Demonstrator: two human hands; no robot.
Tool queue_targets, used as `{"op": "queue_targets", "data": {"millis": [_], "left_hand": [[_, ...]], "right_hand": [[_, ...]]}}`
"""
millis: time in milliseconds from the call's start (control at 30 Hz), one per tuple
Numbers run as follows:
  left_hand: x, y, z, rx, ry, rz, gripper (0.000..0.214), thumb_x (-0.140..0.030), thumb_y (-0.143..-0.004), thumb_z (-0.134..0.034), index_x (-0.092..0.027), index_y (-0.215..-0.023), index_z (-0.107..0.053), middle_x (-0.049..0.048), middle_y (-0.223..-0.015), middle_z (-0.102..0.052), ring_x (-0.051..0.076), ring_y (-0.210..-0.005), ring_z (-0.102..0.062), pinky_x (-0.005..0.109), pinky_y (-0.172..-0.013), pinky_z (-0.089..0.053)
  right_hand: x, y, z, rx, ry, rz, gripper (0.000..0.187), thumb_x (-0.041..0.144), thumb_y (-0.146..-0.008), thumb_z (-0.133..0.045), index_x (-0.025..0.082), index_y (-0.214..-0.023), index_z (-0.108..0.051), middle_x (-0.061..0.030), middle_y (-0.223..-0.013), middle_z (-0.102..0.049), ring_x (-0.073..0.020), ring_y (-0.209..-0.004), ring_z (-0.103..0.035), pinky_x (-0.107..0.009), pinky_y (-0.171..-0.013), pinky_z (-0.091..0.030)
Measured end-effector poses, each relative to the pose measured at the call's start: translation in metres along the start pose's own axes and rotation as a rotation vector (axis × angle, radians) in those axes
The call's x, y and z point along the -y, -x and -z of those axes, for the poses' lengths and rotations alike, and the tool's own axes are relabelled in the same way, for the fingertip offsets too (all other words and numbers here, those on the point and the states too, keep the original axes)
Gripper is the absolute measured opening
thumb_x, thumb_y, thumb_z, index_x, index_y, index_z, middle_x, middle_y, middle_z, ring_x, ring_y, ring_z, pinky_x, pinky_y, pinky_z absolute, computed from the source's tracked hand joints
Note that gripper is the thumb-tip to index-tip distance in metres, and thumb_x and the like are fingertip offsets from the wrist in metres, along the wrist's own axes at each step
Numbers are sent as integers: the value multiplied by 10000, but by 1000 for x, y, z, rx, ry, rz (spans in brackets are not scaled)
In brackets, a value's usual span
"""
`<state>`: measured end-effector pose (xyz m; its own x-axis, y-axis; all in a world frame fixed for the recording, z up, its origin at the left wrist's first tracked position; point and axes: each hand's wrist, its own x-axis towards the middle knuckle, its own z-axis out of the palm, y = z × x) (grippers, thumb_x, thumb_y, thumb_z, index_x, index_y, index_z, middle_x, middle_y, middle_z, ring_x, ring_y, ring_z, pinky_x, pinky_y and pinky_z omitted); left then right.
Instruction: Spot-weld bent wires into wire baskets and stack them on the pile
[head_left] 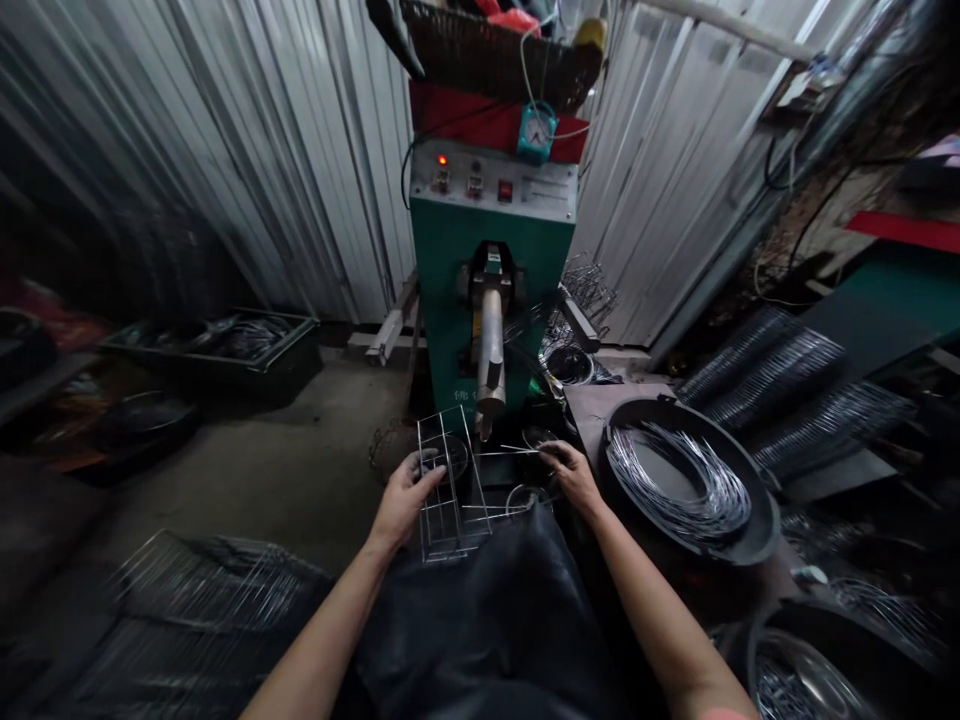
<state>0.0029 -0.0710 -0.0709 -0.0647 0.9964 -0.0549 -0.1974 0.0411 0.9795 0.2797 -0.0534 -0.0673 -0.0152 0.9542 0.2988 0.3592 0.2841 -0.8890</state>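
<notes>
My left hand is closed on a wire rack, a small frame of thin metal rods held upright above my lap. Pinched in the fingers of my right hand are thin metal wires that point left toward the rack. Just above and between both hands is the metal electrode arm of a green spot welding machine. Its tip stands close to the wires; whether they touch cannot be made out. A dark apron covers my lap under the rack.
On my right, a round black tray holds a bundle of curved wires. Stacked wire racks stand behind it. More wire racks lie at lower left, and a green bin with metal pieces sits beyond. A basket rests atop the machine.
</notes>
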Motion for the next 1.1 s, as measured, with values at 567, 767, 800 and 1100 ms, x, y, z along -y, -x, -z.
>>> {"op": "queue_targets", "data": {"millis": [567,767,800,1100], "left_hand": [[-10,1,-13,35,-15,49,487,-365,-602,-723,-167,-1032,-609,30,-880,-651,147,-822,-576,264,-774,-427],[-16,1,-16,13,-32,61,520,-383,-578,-729,-159,-1033,-616,30,-835,-648,155,-782,-581,264,-724,-439],[-16,0,-16,15,-29,58,518,-380,-575,-732,-158,-1028,-617,30,-838,-650,154,-785,-582,264,-729,-438],[-15,-11,-20,30,44,68,492,-356,-528,-767,-159,-959,-638,31,-813,-663,160,-776,-592,280,-739,-445]], "right_hand": [[-16,-13,1,-38,191,123,194,375,-823,-529,229,-823,-657,-33,-828,-636,-178,-822,-563,-310,-789,-414],[-15,-15,2,-62,225,130,199,375,-825,-518,232,-824,-656,-37,-824,-634,-187,-819,-550,-326,-796,-394],[-16,-16,2,-66,232,139,196,373,-825,-519,232,-824,-656,-36,-821,-634,-186,-815,-550,-325,-792,-391],[-28,-22,-1,-91,223,162,171,354,-824,-529,226,-825,-641,-26,-802,-623,-175,-798,-547,-310,-780,-394]]}}
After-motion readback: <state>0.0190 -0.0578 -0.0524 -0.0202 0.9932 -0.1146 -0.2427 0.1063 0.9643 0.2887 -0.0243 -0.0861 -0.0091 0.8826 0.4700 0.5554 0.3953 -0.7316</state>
